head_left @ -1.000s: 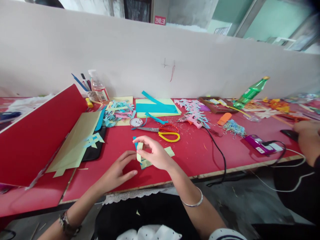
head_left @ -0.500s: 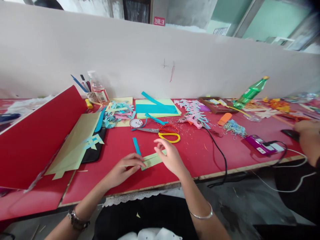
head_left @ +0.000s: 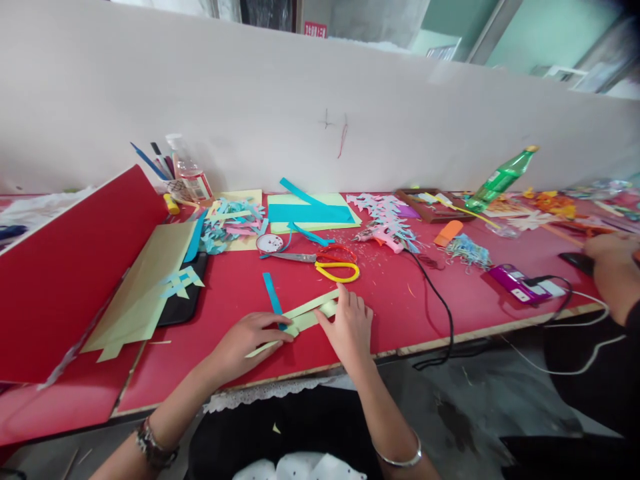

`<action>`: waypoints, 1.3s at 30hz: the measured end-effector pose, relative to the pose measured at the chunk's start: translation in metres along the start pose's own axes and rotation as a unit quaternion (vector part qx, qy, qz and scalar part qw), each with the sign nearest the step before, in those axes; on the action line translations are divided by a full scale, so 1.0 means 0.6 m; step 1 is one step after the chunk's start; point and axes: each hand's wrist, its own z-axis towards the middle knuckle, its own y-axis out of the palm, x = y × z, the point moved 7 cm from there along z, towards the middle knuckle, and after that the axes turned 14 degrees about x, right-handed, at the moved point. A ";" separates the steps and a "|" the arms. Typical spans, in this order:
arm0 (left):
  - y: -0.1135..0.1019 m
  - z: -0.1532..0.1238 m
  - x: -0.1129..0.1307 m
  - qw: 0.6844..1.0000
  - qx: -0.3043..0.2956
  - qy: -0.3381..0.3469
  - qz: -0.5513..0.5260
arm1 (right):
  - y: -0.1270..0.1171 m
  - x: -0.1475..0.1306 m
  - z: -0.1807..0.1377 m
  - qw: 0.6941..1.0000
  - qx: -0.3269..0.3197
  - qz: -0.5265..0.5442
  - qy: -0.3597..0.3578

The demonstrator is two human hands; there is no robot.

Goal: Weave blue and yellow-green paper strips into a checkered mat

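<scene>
Several pale green paper strips [head_left: 309,321] lie slanted over one end of a blue paper strip [head_left: 271,293] on the red tabletop. My left hand [head_left: 253,339] pinches their near-left end, and a thin pale tip pokes out below its fingers. At the other end, my right hand [head_left: 351,328] has its thumb and fingers closed about the strips; one piece curls up beside the thumb. The exact contact under the fingers is hidden. Just beyond lie scissors [head_left: 337,271] with red and yellow handles.
A red board [head_left: 75,280] stands at the left by a pale green sheet [head_left: 145,293]. Paper scraps [head_left: 233,223], a pink glue gun [head_left: 384,239] with a black cord and a leaning green bottle [head_left: 503,179] are farther back. Another person's hand [head_left: 613,257] is at the right.
My right hand has come down from above the strips and closed at their right end. One pale strip now slants upward, apart from the others. My left hand stays at the left end.
</scene>
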 end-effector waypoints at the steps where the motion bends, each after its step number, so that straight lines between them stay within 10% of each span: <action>1: 0.000 0.000 0.000 1.000 0.000 0.000 0.001 | 0.003 0.000 -0.001 1.000 -0.008 0.011 0.004; 16: 0.002 -0.002 -0.002 1.000 0.011 -0.002 0.003 | -0.008 -0.018 0.028 0.934 -0.116 0.337 0.027; 32: 0.001 -0.002 0.002 1.000 0.013 0.005 0.006 | -0.042 -0.002 0.031 0.958 -0.081 0.275 0.011; 39: 0.002 -0.003 0.000 1.000 0.019 0.007 0.017 | -0.069 -0.066 0.041 0.977 -0.050 0.151 -0.140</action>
